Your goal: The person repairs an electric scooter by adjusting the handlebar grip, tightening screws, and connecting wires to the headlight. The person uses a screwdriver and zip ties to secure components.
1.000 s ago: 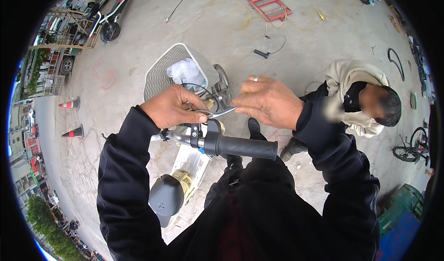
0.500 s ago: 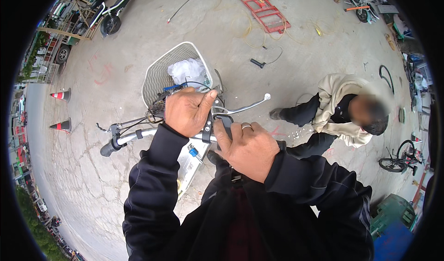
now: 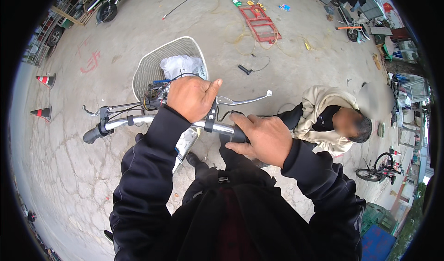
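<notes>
A silver handlebar (image 3: 150,119) runs across in front of me. My left hand (image 3: 193,98) is closed at its middle, thumb up; the fingers are largely hidden. Just right of it, a black clamp (image 3: 211,117) carries a silver brake lever (image 3: 247,99). My right hand (image 3: 267,138) is wrapped round a black handlebar grip (image 3: 239,133) on the bar's right end. Bare silver tube shows between clamp and grip, with a short black cable (image 3: 226,115) curving above. A second black grip (image 3: 95,134) is on the left end.
Beyond the bar hangs a white basket (image 3: 138,71) holding a plastic bag (image 3: 182,67) and wires. A person in a beige jacket (image 3: 319,99) is close on the right. A red metal frame (image 3: 260,24) lies ahead; striped cones (image 3: 42,113) stand left, a bicycle (image 3: 379,171) right.
My right hand has moved outward to the right with the grip, baring tube beside the clamp. My left hand keeps its place on the bar. The whole view has shifted slightly.
</notes>
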The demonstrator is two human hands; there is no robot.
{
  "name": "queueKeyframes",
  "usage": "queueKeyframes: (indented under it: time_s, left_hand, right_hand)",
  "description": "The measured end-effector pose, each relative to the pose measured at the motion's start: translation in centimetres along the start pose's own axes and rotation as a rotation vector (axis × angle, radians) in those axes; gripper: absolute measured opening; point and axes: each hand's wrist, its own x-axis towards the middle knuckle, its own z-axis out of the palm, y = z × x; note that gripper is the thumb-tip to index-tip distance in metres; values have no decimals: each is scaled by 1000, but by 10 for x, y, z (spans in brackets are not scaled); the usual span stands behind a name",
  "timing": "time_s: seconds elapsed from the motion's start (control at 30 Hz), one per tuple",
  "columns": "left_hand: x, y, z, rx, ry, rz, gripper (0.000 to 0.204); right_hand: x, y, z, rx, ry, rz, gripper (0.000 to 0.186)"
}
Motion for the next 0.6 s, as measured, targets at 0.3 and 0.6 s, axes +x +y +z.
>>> queueKeyframes:
  time_s: [0.3, 0.6]
  left_hand:
    - [0, -5, 2, 23, 62, -6, 56]
    - [-2, -3, 2, -40, 57, -26, 60]
  right_hand:
    - [27, -17, 13, -96, 44, -22, 65]
    - [9, -19, -8, -31, 60, 91, 72]
